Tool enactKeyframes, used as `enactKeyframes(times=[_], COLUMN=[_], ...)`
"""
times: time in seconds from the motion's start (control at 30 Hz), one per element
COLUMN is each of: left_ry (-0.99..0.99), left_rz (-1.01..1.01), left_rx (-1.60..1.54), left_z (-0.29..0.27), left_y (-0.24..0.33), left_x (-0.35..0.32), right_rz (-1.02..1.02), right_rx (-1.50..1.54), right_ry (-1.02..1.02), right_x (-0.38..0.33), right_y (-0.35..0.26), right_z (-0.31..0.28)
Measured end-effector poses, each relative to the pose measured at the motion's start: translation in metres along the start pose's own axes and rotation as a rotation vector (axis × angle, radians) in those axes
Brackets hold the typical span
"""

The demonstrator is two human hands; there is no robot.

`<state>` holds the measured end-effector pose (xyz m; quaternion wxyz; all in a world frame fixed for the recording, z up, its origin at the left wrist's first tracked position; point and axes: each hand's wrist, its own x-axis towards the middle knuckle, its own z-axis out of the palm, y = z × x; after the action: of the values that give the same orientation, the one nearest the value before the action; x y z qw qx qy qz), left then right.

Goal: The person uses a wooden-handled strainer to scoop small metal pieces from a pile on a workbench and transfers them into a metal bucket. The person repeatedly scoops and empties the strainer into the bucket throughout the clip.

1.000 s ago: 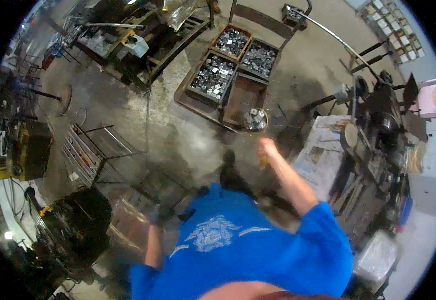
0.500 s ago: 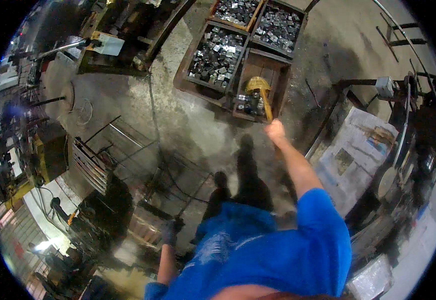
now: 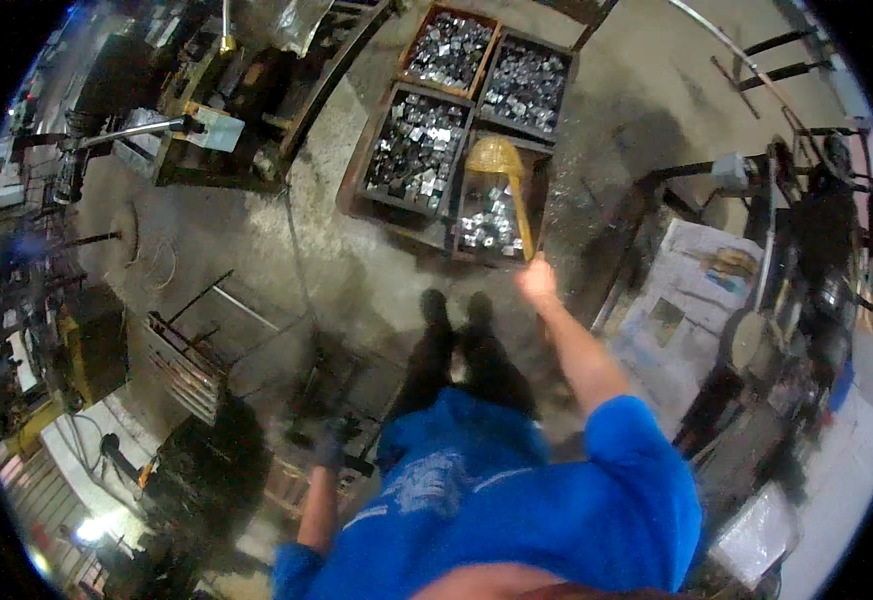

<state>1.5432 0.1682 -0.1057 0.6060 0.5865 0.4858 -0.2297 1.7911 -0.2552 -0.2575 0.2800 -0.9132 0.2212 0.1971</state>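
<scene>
Your shoes (image 3: 434, 305) have drawn level. At ten o'clock, I cannot tell whether your left hand (image 3: 329, 446) is open or holding anything; at one, your right hand (image 3: 536, 280) clenches the yellow scoop (image 3: 496, 157), over the bin (image 3: 537, 190) at twelve. A slack grip could twist it, scattering metal blocks (image 3: 489, 228).

Four rectangular trays (image 3: 403, 203) are borne in two rows by a low flatbed cart (image 3: 411, 234) on a stained concrete floor (image 3: 366, 270); three are filled with small metal pieces (image 3: 421, 145), the fourth partly covered.
</scene>
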Motion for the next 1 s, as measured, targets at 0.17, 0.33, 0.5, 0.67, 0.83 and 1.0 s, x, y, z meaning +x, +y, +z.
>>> enactKeyframes(times=[0.17, 0.33, 0.5, 0.67, 0.83, 1.0], left_ry=[-0.192, -0.204, -0.102, -0.090, 0.003, 0.156], left_rz=[0.070, 0.474, 0.346, 0.288, 0.357, 0.401], left_rx=[0.203, 1.693, 1.347, 0.573, 0.203, -0.251], left_z=[-0.041, -0.066, -0.065, -0.024, 0.046, 0.077], left_y=[-0.015, 0.033, 0.056, 0.065, 0.083, 0.006], left_x=[0.075, 0.104, 0.107, 0.101, 0.065, -0.015], right_rz=[-0.047, 0.194, 0.156, 0.095, 0.057, 0.100], right_rx=[0.586, 1.193, 1.301, 1.316, 1.235, 0.867], right_ry=[0.075, -0.203, -0.191, -0.176, -0.264, -0.283], right_x=[-0.036, -0.097, -0.142, -0.164, -0.145, -0.096], right_y=[-0.021, -0.077, -0.117, -0.114, -0.075, -0.013], right_z=[-0.040, -0.138, -0.170, -0.183, -0.184, -0.198])
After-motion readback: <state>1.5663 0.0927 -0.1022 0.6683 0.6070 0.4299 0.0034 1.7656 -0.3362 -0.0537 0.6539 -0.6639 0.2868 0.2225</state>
